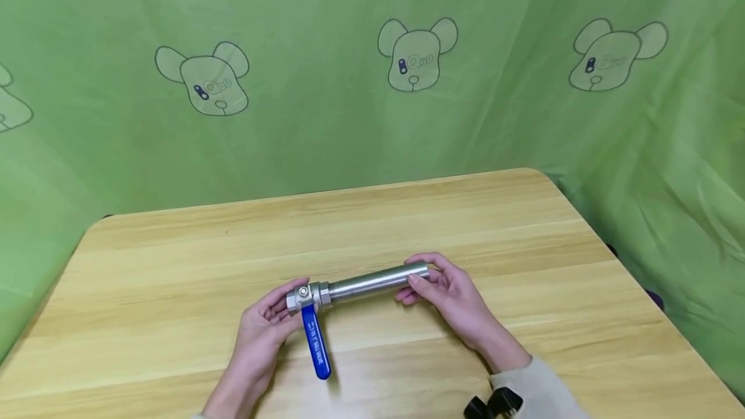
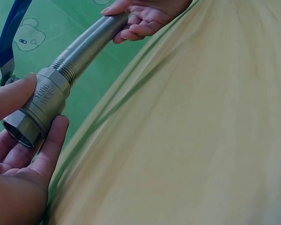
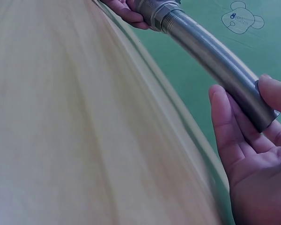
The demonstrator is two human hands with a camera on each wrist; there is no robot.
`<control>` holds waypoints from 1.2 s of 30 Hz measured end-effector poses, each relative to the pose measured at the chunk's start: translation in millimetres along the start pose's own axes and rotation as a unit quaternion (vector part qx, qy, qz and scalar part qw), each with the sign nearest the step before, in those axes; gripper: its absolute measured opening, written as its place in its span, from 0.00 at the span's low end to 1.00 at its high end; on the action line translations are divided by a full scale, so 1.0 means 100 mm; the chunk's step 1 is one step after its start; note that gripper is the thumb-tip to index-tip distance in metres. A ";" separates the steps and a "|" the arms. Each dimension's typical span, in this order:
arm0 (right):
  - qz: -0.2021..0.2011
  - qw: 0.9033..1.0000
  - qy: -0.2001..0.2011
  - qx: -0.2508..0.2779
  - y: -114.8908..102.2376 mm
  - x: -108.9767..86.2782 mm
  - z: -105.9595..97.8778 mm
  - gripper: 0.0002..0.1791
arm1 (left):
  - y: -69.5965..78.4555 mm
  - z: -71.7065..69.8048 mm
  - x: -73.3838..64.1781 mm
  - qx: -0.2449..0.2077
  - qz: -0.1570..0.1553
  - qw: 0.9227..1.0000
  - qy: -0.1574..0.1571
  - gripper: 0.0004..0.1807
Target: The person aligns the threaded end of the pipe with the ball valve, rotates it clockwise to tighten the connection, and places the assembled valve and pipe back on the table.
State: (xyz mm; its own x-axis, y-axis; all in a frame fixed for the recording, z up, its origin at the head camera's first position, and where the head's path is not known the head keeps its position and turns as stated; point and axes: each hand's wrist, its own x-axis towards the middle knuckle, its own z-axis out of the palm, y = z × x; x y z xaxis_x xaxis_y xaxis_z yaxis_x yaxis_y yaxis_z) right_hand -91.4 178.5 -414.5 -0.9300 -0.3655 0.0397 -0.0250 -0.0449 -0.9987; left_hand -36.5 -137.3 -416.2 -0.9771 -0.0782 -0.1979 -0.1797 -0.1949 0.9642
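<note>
A steel ball valve [image 1: 308,295] with a blue lever handle [image 1: 316,343] joins a smooth steel pipe [image 1: 372,282]. In the left wrist view, several threads of the pipe show where it enters the valve body [image 2: 45,97], which is marked 1000 WOG. My left hand [image 1: 262,332] holds the valve end between thumb and fingers, and the valve's open port faces outward. At the pipe's far end, my right hand [image 1: 451,299] pinches the tube, thumb on the near side. The pipe slants up toward the right, and the lever points toward me.
Beneath the hands lies a wood-grain table [image 1: 174,257] with rounded far corners. Green cloth [image 1: 326,134] printed with bear heads hangs behind it and along the sides. A black device [image 1: 495,403] sits by the right sleeve [image 1: 535,386].
</note>
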 end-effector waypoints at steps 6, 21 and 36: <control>-0.001 1.000 0.014 -0.020 -0.01 0.00 0.00 0.21 | 0.02 0.01 0.01 0.008 -0.001 1.000 0.001 0.36; 0.010 1.000 0.017 -0.020 -0.02 -0.02 0.04 0.21 | 0.02 -0.02 0.01 0.006 0.015 1.000 0.000 0.38; 0.062 0.996 0.014 -0.067 -0.04 -0.02 0.08 0.22 | 0.02 -0.04 0.00 -0.017 0.047 0.999 -0.016 0.35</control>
State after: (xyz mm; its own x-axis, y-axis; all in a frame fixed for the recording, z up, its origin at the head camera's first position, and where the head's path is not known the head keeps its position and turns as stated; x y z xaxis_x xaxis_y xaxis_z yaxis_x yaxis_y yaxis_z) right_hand -86.3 172.5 -410.7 -0.9391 -0.3336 -0.0831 0.0433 0.1249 -0.9912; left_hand -36.6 -141.6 -414.5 -0.9928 -0.0657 -0.1001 -0.0833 -0.2209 0.9717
